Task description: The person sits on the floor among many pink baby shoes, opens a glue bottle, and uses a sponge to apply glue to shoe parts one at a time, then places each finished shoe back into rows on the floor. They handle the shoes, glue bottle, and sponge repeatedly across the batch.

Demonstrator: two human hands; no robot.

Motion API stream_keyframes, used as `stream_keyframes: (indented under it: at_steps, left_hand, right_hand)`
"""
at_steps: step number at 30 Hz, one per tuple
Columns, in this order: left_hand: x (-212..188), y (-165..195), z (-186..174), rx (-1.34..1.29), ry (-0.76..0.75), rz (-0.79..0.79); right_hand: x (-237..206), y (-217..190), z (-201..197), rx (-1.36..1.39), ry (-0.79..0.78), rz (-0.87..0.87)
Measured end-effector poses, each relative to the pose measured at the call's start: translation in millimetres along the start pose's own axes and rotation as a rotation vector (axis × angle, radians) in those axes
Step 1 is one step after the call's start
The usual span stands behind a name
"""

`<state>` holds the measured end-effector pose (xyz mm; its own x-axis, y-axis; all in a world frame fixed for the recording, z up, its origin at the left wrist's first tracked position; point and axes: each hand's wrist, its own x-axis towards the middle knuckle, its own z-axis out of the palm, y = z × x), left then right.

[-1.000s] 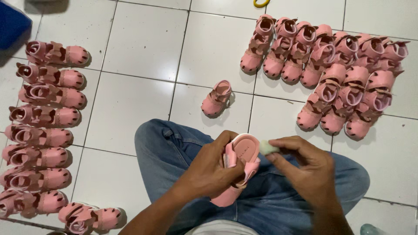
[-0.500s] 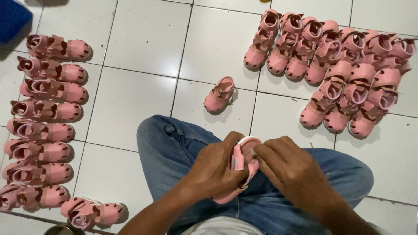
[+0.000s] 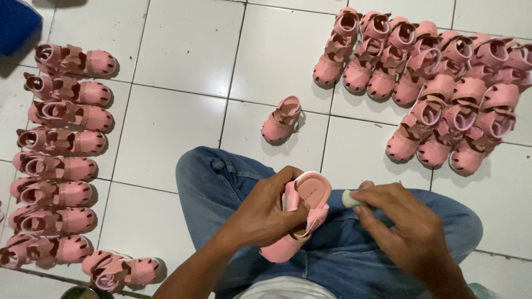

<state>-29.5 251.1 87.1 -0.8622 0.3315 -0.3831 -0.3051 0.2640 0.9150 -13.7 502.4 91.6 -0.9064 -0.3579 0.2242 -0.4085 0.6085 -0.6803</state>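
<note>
L hand (image 3: 266, 213) gripped a pink sandal (image 3: 302, 213) sole-up over the lap; R hand (image 3: 402, 227) pinched a small pale pad (image 3: 349, 198) just beside its edge. Lone sandal (image 3: 282, 119) sat ahead on open tile (image 3: 183, 61), sandal rows (image 3: 58, 160) left, sandal pile (image 3: 438, 83) right.

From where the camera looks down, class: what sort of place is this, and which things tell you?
Probably a small shoe workshop. Rows of matching pink sandals line the white tiled floor, a second batch is heaped opposite, and the left hand holds one sandal.
</note>
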Motion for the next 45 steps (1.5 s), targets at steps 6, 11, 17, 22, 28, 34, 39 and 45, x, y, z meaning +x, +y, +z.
stream_keyframes:
  at_steps: [6,11,17,22,28,34,39,45]
  left_hand:
    - [-1,5,11,0.159,-0.003,-0.004]
    - [-4,5,15,0.216,0.052,0.053]
    - [-1,0,12,0.21,0.032,0.012]
    - [1,-2,10,0.219,0.014,-0.023]
    - [3,-1,9,0.172,-0.056,-0.082]
    - [0,-2,11,0.237,0.014,0.037]
    - [0,-4,13,0.273,0.026,0.067]
    - [-1,-4,13,0.316,0.022,0.083]
  right_hand:
    - [14,-9,18,-0.009,-0.007,-0.095]
    - [26,-16,30,-0.053,0.032,-0.187]
    - [25,-12,26,-0.077,-0.045,-0.096]
    - [21,6,21,0.203,-0.051,0.261]
    - [9,26,34,0.42,-0.026,0.237]
    - [0,28,31,0.252,-0.015,0.052]
    - [4,14,30,0.046,0.001,-0.122]
    - [8,-2,31,-0.17,-0.062,-0.247]
